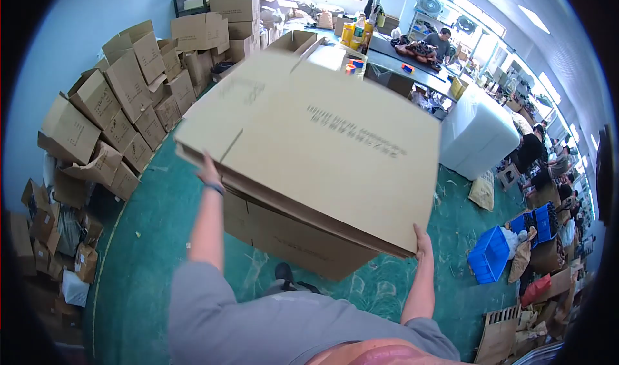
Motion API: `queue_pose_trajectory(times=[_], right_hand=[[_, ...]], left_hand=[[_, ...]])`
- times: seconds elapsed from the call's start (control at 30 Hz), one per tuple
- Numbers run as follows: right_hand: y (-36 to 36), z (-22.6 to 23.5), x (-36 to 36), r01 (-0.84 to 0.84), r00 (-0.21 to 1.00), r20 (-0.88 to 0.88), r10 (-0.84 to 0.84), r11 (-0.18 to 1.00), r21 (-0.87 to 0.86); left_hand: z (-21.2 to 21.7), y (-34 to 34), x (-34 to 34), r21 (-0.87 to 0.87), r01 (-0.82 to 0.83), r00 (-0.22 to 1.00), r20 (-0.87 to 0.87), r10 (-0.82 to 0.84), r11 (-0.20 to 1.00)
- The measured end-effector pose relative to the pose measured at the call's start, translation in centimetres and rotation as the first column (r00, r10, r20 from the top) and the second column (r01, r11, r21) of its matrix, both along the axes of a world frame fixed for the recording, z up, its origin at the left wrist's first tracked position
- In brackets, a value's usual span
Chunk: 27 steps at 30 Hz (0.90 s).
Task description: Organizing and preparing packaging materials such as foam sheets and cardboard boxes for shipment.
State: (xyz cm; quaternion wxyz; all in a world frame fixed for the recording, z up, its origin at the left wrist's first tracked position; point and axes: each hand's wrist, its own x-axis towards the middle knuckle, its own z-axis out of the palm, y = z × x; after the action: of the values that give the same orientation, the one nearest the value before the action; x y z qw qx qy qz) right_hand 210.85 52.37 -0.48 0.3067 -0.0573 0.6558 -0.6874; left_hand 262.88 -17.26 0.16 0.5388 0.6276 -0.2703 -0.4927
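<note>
Between my two hands is a stack of flattened cardboard boxes (335, 152), tilted, with dark print on its top sheet. My left hand (209, 172) grips its near left edge, the fingers partly hidden by the board. At the near right corner, my right hand (422, 241) is closed around the edge, thumb upward. Under the stack, a brown cardboard piece (303, 241) with print on its side shows above the green floor; I cannot tell whether it touches the stack I hold.
Piled open cartons (132, 84) line the left wall. Ahead stands a dark worktable (412, 71) with a person (440, 44) behind it. To the right are a large white wrapped bundle (480, 133), a woven sack (482, 191) and blue crates (488, 255). Several people sit farther right.
</note>
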Motion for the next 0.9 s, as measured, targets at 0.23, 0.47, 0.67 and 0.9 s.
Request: queue_pose_trajectory(times=[0.23,0.47,0.67,0.9], right_hand=[[-16.4,3.7,0.3,-0.027,0.998,0.059,0.015,0.979,0.201],[-23.5,2.8,-1.9,0.012,0.999,-0.049,0.0,0.966,0.259],[-35.3,1.8,-9.0,-0.064,0.995,-0.05,0.083,0.949,0.31],[-40.9,1.1,-15.0,-0.246,0.969,0.048,0.243,0.924,0.293]], left_hand=[[-2.4,8.4,-11.2,0.205,0.332,0.916,-0.303,-0.263,0.921],[-3.8,1.1,-15.2,0.039,0.213,0.948,-0.249,-0.197,0.976],[-8.7,-11.4,-22.3,0.072,0.117,0.984,-0.141,-0.106,0.991],[-6.5,-16.1,-27.3,0.245,0.199,0.978,0.016,-0.21,0.949]])
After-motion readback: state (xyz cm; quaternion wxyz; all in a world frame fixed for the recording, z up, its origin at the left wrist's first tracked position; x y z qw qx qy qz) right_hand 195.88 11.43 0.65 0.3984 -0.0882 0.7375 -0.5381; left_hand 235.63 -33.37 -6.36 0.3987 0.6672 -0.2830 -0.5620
